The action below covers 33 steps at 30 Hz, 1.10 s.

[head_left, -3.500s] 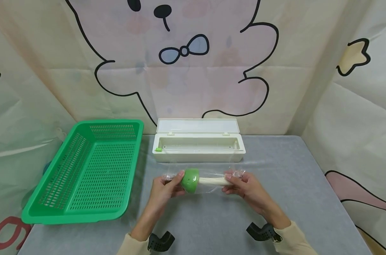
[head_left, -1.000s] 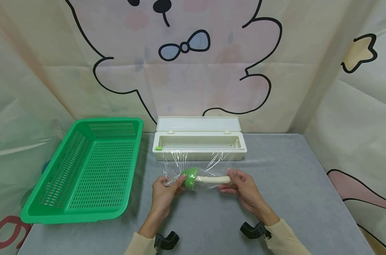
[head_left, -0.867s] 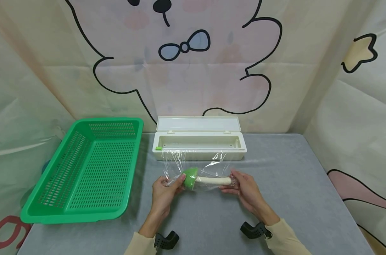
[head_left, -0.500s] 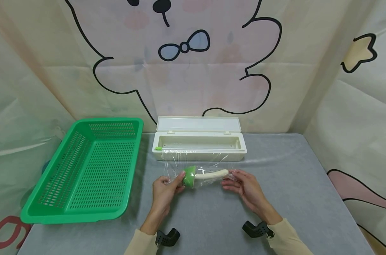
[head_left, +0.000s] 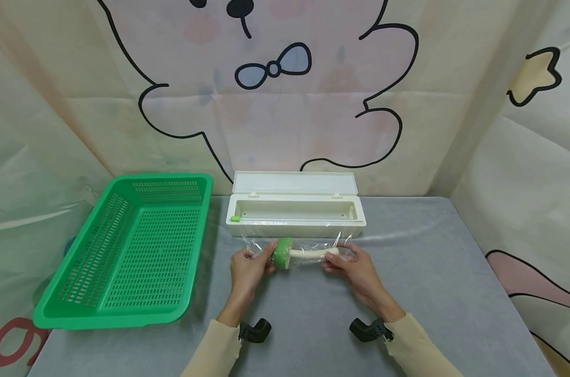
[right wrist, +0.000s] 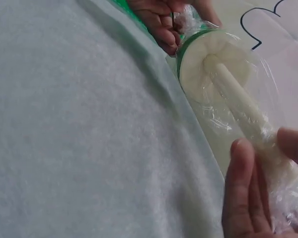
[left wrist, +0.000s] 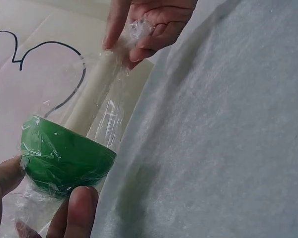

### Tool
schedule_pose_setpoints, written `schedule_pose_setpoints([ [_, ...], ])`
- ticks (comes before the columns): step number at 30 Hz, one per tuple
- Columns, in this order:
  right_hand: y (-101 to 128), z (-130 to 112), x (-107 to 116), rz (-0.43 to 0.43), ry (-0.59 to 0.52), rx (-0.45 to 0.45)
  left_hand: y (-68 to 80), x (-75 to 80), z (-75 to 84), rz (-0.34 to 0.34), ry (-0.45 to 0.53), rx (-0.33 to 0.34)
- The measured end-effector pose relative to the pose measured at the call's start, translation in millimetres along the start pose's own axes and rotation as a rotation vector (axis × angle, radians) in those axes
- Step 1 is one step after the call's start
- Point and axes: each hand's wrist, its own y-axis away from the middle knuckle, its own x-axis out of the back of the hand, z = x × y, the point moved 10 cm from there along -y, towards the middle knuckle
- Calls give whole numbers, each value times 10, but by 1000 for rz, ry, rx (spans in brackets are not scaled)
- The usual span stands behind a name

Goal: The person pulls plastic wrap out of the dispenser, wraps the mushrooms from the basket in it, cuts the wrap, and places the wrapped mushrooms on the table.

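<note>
A toy mushroom [head_left: 281, 254] with a green domed cap and a long white stem lies sideways between my hands, wrapped in clear cling film [left wrist: 111, 116]. My left hand [head_left: 247, 269] pinches the cap end through the film, thumb on top. My right hand [head_left: 357, 275] grips the stem's far end between thumb and fingers, with crumpled film bunched there. In the right wrist view the pale ribbed underside of the mushroom [right wrist: 193, 79] faces the camera. Behind it stands a white cling film dispenser [head_left: 294, 230], lid raised; film stretches from its front toward the mushroom.
A green slotted basket [head_left: 190, 272] stands on the left of the grey-covered table [head_left: 421, 293]. A small green slider [head_left: 235, 218] sits at the dispenser's left front edge. A printed cloth backdrop [head_left: 275, 125] rises behind the table.
Both hands have moved forward with the mushroom, closer to the dispenser, and the stretch of film between has shortened. The right fingers loosened at the stem end, then gripped it again.
</note>
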Motion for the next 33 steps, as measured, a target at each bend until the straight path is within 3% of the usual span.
schedule_pose_setpoints([
  [4,-64,62,26,31,51,-43,-34,-14,8,5,-70,-29],
  [8,-138,110,68,68,103,-70,-42,-62,33,-36,-123,-75],
  [16,-255,111,119,135,194,-73,-61,-109,31,-81,-185,-91],
  [33,-417,27,138,181,228,-65,-155,-151,91,3,-167,-86],
])
